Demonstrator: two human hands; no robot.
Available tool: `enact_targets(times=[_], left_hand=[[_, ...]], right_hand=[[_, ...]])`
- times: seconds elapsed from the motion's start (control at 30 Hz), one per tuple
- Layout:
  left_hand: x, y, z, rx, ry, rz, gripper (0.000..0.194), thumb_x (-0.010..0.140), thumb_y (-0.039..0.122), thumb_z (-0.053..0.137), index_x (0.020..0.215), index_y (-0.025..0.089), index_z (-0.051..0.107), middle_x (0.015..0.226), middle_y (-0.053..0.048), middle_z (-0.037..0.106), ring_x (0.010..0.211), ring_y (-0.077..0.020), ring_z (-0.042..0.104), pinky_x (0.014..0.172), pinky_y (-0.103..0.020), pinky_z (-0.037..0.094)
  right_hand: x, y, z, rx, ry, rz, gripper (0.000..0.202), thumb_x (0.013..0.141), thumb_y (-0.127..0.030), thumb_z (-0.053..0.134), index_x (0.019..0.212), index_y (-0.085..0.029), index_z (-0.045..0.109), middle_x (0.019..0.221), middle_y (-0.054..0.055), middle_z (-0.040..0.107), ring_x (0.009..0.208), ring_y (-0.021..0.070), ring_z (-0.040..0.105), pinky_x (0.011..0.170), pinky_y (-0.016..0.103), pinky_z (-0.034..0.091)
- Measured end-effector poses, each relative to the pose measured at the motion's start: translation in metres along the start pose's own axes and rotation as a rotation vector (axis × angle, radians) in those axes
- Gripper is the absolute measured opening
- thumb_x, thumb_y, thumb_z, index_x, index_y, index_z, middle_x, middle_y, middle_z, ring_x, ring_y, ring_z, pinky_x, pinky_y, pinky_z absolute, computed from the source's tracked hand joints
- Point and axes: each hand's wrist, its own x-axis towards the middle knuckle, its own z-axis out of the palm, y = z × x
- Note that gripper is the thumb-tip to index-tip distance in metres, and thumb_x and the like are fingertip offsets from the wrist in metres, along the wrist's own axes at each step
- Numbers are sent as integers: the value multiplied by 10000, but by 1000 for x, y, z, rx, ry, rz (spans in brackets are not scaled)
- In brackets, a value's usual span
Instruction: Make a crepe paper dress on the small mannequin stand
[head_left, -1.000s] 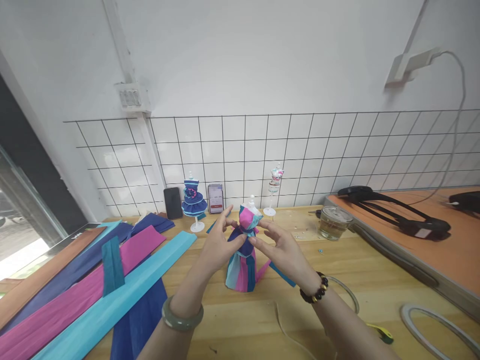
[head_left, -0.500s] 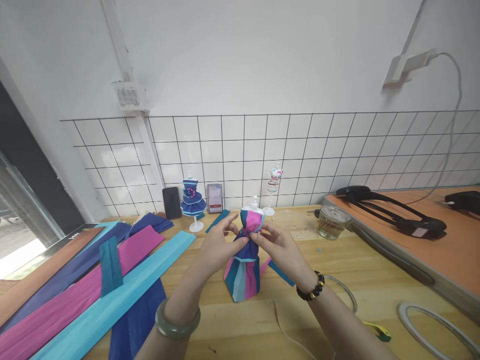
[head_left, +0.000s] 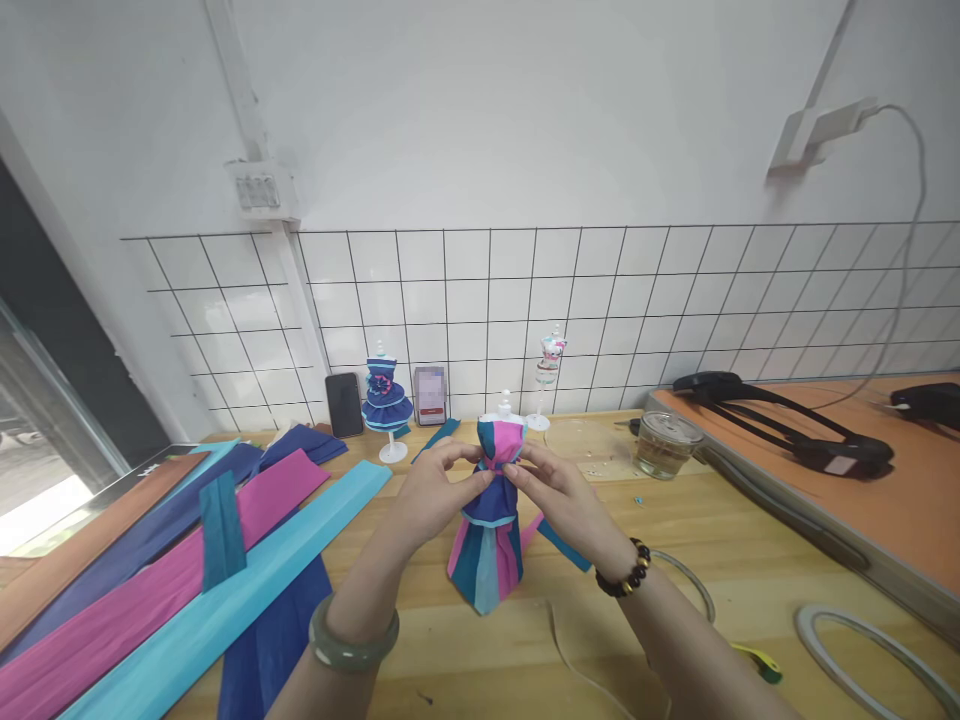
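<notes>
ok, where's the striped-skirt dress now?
Head view, below centre: the dress is between the left hand and the right hand, both at its waist, right of the cyan strip.

"How many dress stands [head_left: 387,410] [head_left: 491,510] [head_left: 553,352] were there?"

"Three."

"And phones [head_left: 343,405] [head_left: 430,395]?"

"Two, plus one glass [head_left: 667,447] and one plug [head_left: 844,130]."

"What about hands?"

"Two: one left hand [head_left: 435,495] and one right hand [head_left: 568,503]."

"Did you count any jewellery?"

"Two pieces: one bangle [head_left: 354,655] and one beaded bracelet [head_left: 636,577]."

"And the cloth strips [head_left: 247,585]?"

"Several, but they overlapped too much for me to give an exact number."
</notes>
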Motion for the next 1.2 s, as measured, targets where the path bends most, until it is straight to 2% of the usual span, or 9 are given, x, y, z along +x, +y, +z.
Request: enact_targets(times=[0.2,0.4,0.57,0.73,1.0,1.2], left_hand=[[1,-6,0,-103,-31,-36,218,734,321,633,906,196,681,993,-70,648,981,-243,566,884,-388,424],[2,-12,-1,-83,-36,-40,226,758,337,610,937,211,669,1043,-63,649,1032,-240,555,957,-408,371],[1,-7,-4,-42,-77,-7,253,752,380,614,954,235,662,1046,-49,645,1023,-245,554,916,-399,395],[1,-5,-3,-1,-28,20,252,772,412,583,878,201,670,937,-58,654,919,-225,581,835,-361,431],[0,-7,-5,-102,-40,-25,259,754,423,593,837,195,683,923,-54,660,898,-228,584,750,-324,449],[1,-7,-6,-114,-40,-20,253,753,421,595,820,196,690,899,-49,665,903,-231,581,760,-327,444]], right_hand=[[-1,3,-1,7,-6,2,309,872,-327,513,1171,-285,575,1234,40,564,1138,229,504,983,399,386],[0,6,-1,-18,1,-11,304,867,-341,517,1155,-279,592,1193,45,592,1092,236,535,938,404,424],[0,3,-1,-22,-7,-25,304,873,-335,508,1159,-276,592,1173,43,606,1109,233,524,964,406,405],[-2,-2,1,-72,-13,-27,303,893,-315,473,1174,-282,580,1234,35,561,1145,230,493,967,398,401],[-3,-3,2,-115,-28,-44,318,902,-313,455,1201,-283,557,1227,29,566,1147,225,488,977,394,389],[-3,-3,3,-117,-24,-49,318,900,-336,454,1189,-271,569,1209,40,579,1121,229,506,955,392,407]])
